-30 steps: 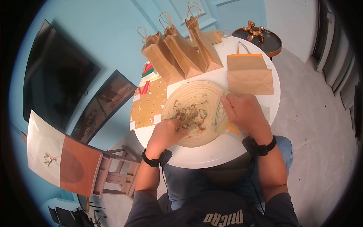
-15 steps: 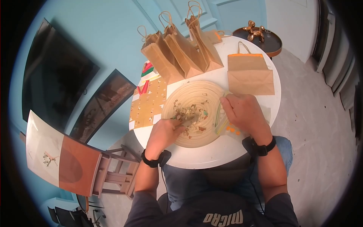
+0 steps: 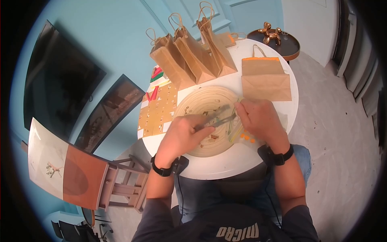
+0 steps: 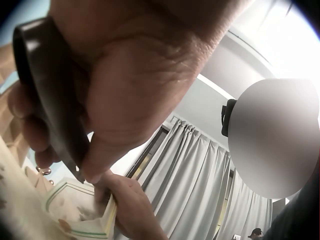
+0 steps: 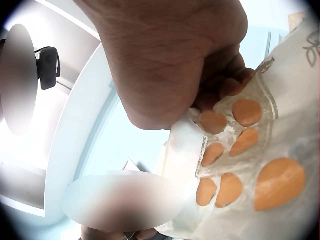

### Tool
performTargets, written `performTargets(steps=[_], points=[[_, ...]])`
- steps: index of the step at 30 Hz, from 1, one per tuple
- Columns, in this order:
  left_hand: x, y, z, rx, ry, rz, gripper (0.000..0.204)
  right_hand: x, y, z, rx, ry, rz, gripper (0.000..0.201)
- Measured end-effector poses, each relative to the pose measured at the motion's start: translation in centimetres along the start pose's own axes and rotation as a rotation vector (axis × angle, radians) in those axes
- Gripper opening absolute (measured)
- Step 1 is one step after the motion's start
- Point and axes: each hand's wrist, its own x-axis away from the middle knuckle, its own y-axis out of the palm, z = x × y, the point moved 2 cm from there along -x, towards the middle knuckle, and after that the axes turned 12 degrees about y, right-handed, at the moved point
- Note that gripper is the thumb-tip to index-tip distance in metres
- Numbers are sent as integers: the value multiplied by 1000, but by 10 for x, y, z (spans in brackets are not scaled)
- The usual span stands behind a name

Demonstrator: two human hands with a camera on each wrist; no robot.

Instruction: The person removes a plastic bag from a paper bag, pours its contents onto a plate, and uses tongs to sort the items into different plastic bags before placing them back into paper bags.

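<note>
My left hand (image 3: 183, 131) holds dark metal tongs (image 3: 221, 117), blurred in the head view; in the left wrist view the fingers curl round the tongs (image 4: 52, 95). The tongs' arms reach over the round woven tray (image 3: 189, 151) to the mouth of a see-through zip bag (image 3: 232, 127). What lies between their tips is too blurred to tell. At the bag's edge my right hand (image 3: 262, 121) pinches the plastic, thumb against curled fingers. Orange leaf-shaped marks (image 5: 279, 185) show on the bag in the right wrist view. Small dry flakes (image 3: 213, 139) lie scattered on the tray.
Several brown paper bags (image 3: 193, 56) stand at the table's back, and another (image 3: 267, 80) lies flat at the right. A patterned brown sheet (image 3: 159, 109) with red clips lies at the left. The white table (image 3: 209, 171) has a rounded front edge.
My left hand has lifted and turned rightward from the flake pile, bringing the tongs to the bag's mouth. Far fewer flakes show on the tray. The right hand stays at the bag.
</note>
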Motion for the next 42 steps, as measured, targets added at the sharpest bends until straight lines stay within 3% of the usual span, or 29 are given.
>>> performTargets(steps=[1, 4, 7, 13, 17, 23, 32, 42], points=[[0, -2, -2, 7, -9, 31, 33, 0, 0, 1, 1, 15, -3, 37], [12, -18, -29, -190, -123, -102, 39, 0, -2, 2, 4, 22, -12, 37], [34, -28, -62, -354, -305, -130, 38, 1, -3, 1, 0, 14, -9, 38], [61, -34, -113, -272, -412, -198, 41, 2, 0, 0, 22, 17, -27, 36], [68, -36, -104, -210, -415, -307, 40, 2, -1, -3, 19, 13, -39, 37], [75, -34, -58, -209, -441, -309, 41, 1, 3, -1, 19, 4, -36, 39], [86, -16, -63, -307, -252, -179, 34, 1, 10, 5, 32, -1, -41, 39], [89, -17, -72, -295, -247, -164, 22, 1, 10, 1, 5, 18, -62, 39]])
